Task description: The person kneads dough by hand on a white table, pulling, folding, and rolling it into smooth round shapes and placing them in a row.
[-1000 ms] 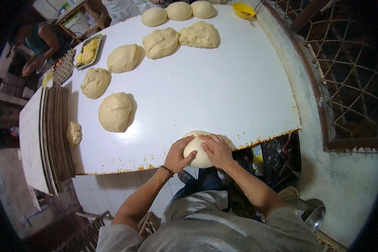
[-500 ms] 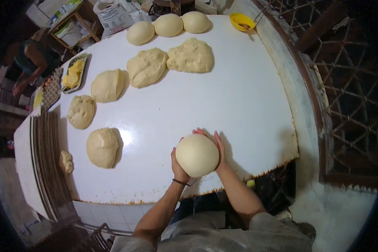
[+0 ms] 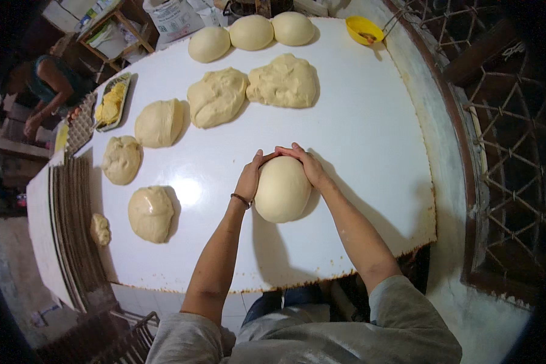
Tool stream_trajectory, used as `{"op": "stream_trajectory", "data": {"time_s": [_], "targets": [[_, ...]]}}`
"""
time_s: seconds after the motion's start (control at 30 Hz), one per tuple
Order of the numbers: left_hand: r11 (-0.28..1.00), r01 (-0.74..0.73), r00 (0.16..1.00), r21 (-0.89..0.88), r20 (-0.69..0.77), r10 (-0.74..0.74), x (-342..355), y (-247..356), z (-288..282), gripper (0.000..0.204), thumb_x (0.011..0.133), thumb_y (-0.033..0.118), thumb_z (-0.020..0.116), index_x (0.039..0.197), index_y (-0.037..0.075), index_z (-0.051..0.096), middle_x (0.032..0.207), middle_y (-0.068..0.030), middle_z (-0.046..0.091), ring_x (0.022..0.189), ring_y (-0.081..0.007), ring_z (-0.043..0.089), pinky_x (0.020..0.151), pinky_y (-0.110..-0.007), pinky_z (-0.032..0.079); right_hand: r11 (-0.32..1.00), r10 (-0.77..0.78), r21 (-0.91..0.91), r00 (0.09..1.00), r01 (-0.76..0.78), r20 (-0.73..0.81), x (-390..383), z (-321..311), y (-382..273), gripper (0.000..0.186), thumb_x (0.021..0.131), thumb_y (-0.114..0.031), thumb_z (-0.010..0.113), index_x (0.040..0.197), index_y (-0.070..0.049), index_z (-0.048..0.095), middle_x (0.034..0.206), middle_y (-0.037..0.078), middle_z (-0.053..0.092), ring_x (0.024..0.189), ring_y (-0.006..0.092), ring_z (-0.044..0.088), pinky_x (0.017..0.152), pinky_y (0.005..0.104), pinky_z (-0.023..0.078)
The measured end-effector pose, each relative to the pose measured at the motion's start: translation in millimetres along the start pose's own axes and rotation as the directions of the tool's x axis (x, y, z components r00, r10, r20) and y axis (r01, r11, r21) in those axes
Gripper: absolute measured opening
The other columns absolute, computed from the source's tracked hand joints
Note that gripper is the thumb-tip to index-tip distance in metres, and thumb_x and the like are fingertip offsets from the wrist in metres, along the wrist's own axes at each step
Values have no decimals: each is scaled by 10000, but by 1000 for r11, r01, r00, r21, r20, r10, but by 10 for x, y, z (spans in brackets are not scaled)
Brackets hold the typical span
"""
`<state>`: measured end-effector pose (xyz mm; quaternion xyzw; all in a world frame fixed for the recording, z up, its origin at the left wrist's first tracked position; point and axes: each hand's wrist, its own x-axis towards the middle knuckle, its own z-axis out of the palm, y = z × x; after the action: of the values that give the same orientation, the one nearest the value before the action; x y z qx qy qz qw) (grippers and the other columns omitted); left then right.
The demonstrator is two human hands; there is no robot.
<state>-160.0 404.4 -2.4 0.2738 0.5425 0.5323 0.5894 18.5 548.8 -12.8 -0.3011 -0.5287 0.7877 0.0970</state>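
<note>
A smooth round dough ball (image 3: 283,193) rests on the white tabletop (image 3: 370,151), cupped from both sides. My left hand (image 3: 253,176), with a dark bracelet at the wrist, curves round its left side. My right hand (image 3: 304,162) wraps its upper right, fingertips meeting the left hand's behind the ball. Rough dough lumps surround it on the left and beyond: one nearer lump (image 3: 150,213), a lumpy piece (image 3: 121,159), a folded one (image 3: 159,123) and two larger ones (image 3: 217,97) (image 3: 282,82). Three smooth balls (image 3: 252,32) line the far edge.
A stack of boards (image 3: 57,233) stands at the left, with a small dough scrap (image 3: 99,229), egg tray (image 3: 80,130) and tray of yellow fat (image 3: 111,104). A yellow bowl (image 3: 364,29) sits far right. Another person (image 3: 50,85) works at left. A wall with a grille (image 3: 497,151) borders the right.
The dough ball has moved from the table's near edge further onto the tabletop, away from me. My hands have gone with it, shifting from its top to cupping its sides and back.
</note>
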Motion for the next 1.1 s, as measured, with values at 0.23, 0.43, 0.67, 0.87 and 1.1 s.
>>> {"op": "stream_trajectory", "data": {"time_s": [0.23, 0.43, 0.67, 0.87, 1.1], "targets": [[889, -157, 969, 430, -108, 223, -1365, -413, 275, 461, 1123, 302, 496, 1479, 34, 617, 1463, -135, 666, 1328, -247, 631, 1151, -401, 473, 996, -13, -93, 1000, 11, -28, -1053, 641, 485, 564, 1148, -435, 444, 1358, 2, 733, 1304, 118, 740, 1183, 182, 647, 1119, 335, 457], [916, -164, 974, 367, -85, 209, -2949, -874, 497, 427, 1103, 226, 531, 1460, 20, 639, 1440, -182, 676, 1377, -290, 594, 1177, -397, 440, 897, -215, -393, 977, 203, 13, -2460, 1403, 996, 428, 1139, -276, 481, 1415, -31, 699, 1363, 129, 725, 1273, 251, 636, 1167, 393, 431], [663, -185, 971, 725, 31, 237, -2575, -783, 316, 411, 1078, 353, 527, 1357, 133, 733, 1436, -153, 680, 1288, -413, 601, 1141, -508, 432, 305, -345, -941, 938, 147, 35, -2205, 1315, 831, 424, 1112, -355, 520, 1293, -52, 755, 1421, 110, 652, 1389, 285, 524, 1229, 438, 332], [939, -72, 924, 337, -331, 190, -1712, -889, 169, 581, 1168, 422, 291, 1452, 49, 634, 1417, -220, 646, 1286, -336, 635, 1105, -459, 504, 903, -185, -427, 945, 54, -270, -1631, 861, 498, 677, 1130, -530, 325, 1542, -46, 558, 1580, 150, 539, 1463, 280, 491, 1243, 446, 352], [907, -243, 875, -345, -481, 52, -1822, -456, 1039, 613, 1191, 395, 276, 1621, -15, 425, 1632, -185, 492, 1493, -284, 473, 1262, -412, 347, 764, 179, 646, 964, -11, -196, -1729, 1130, 1424, 707, 1142, -588, 334, 1607, -70, 461, 1607, 122, 533, 1501, 295, 486, 1263, 444, 373]]}}
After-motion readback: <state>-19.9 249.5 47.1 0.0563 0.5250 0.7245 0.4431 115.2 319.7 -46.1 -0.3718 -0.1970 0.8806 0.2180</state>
